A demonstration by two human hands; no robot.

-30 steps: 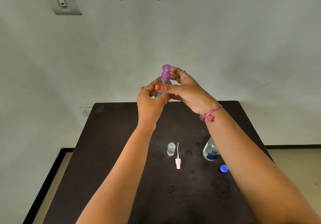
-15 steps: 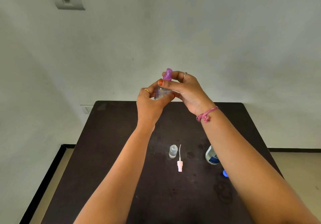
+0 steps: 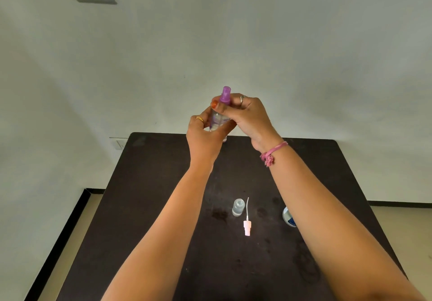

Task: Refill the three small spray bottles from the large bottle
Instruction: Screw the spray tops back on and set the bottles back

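While the left hand [image 3: 203, 137] grips the spray bottle [image 3: 218, 120], the right hand [image 3: 249, 118] pinches its purple cap [image 3: 225, 95].

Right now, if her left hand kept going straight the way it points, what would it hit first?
Beyond the purple-capped spray bottle that the left hand already grips, probably the white wall; depth is unclear.
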